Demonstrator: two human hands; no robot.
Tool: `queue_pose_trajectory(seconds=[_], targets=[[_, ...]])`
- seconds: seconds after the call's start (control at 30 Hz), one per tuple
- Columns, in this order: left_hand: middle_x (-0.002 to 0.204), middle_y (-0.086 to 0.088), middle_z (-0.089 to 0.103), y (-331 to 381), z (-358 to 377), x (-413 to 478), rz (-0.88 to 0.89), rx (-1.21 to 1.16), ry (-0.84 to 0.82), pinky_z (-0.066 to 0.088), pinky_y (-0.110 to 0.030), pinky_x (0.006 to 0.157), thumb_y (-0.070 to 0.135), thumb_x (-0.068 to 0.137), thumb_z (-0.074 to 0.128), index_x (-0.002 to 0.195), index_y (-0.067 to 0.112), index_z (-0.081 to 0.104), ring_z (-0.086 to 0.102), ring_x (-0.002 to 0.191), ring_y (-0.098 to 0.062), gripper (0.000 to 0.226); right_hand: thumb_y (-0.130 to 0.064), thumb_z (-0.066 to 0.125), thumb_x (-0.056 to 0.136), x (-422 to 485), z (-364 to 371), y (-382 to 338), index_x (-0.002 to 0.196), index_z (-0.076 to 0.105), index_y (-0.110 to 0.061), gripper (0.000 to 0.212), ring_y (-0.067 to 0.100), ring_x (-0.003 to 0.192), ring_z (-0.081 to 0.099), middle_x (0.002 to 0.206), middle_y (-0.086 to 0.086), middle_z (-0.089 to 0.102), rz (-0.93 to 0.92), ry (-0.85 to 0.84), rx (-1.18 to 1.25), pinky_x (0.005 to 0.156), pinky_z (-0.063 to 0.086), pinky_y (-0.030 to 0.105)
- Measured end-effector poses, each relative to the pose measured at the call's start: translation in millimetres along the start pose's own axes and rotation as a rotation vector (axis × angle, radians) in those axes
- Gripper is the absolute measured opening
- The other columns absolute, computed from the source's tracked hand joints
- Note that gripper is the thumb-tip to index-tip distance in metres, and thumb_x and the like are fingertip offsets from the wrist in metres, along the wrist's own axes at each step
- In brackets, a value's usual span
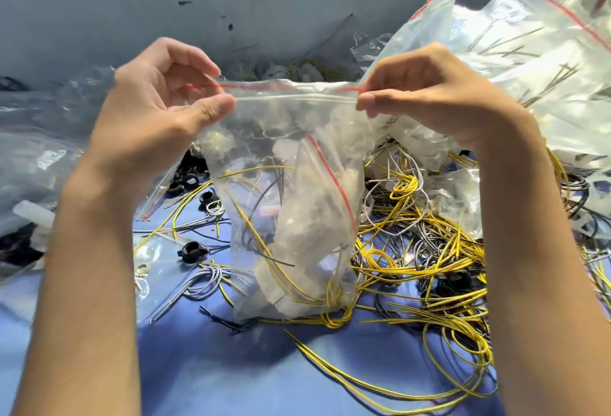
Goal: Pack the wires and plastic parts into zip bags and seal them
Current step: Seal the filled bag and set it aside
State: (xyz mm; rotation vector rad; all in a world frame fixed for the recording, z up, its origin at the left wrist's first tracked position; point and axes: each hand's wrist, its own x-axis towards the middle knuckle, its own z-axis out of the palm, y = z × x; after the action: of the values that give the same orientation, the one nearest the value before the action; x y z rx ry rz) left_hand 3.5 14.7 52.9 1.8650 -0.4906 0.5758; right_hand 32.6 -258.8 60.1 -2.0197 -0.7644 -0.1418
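A clear zip bag (291, 138) with a red line along its top hangs upright in front of me. Yellow wires, dark wires and pale plastic parts show through it. My left hand (158, 105) pinches its top left corner at the zip strip between thumb and fingers. My right hand (429, 91) pinches the top right corner the same way. The strip is stretched straight between both hands. The bag's bottom touches the blue table (231, 376).
Loose yellow wires (429, 270) lie tangled at the right and front. Grey wires (205, 280) and black plastic rings (193, 252) sit at the left. Filled zip bags (529, 52) pile up at the back right. More clear bags (29, 138) lie at the left.
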Motion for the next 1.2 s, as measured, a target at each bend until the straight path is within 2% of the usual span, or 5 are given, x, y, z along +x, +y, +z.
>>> queue_pose_trajectory(seconds=[0.1,0.23,0.5,0.93,1.2], targets=[[0.072,0.02,0.063,2.3,-1.2,-0.8,0.045,0.003,-0.008,0.049,-0.018,0.077,0.008,0.073,0.072,0.087,0.03,0.056,0.059,0.076,0.001,0.03,-0.011,0.066,0.087,0.2,-0.5,-1.8,0.084,0.067,-0.009,0.004,0.011,0.069,0.05,0.068,0.003,0.061,-0.034,0.012,-0.04,0.063,0.035,0.023],[0.075,0.018,0.064,0.5,-4.3,-0.8,0.006,-0.033,-0.009,0.05,-0.018,0.077,0.01,0.073,0.072,0.089,0.029,0.057,0.06,0.078,-0.001,0.029,-0.015,0.067,0.087,3.6,1.2,1.0,0.078,0.067,-0.018,0.009,-0.002,0.059,0.049,0.059,-0.012,0.063,-0.011,0.032,0.002,0.056,0.036,0.009],[0.079,0.018,0.068,2.1,4.5,0.9,-0.02,-0.008,-0.038,0.049,-0.021,0.083,0.018,0.074,0.073,0.087,0.029,0.062,0.062,0.082,-0.005,0.02,-0.029,0.066,0.083,3.1,-0.6,1.8,0.081,0.07,-0.019,0.011,0.002,0.062,0.052,0.062,-0.012,0.065,0.004,-0.021,0.018,0.06,0.041,0.011],[0.08,0.023,0.069,7.5,4.0,-0.4,-0.009,0.1,-0.003,0.049,-0.012,0.074,0.022,0.073,0.074,0.087,0.033,0.06,0.066,0.084,0.002,0.023,-0.015,0.068,0.087,3.2,-0.4,-1.6,0.08,0.069,-0.013,0.007,-0.003,0.055,0.046,0.057,-0.013,0.062,-0.004,0.023,-0.055,0.052,0.032,0.01],[0.079,0.021,0.07,23.4,16.0,-4.9,0.055,0.234,-0.036,0.054,-0.032,0.087,0.024,0.072,0.075,0.084,0.033,0.058,0.067,0.078,0.0,0.022,-0.028,0.07,0.085,4.4,5.5,-16.1,0.097,0.073,-0.015,0.018,0.008,0.078,0.06,0.089,0.008,0.073,-0.045,-0.047,-0.068,0.072,0.044,0.021]])
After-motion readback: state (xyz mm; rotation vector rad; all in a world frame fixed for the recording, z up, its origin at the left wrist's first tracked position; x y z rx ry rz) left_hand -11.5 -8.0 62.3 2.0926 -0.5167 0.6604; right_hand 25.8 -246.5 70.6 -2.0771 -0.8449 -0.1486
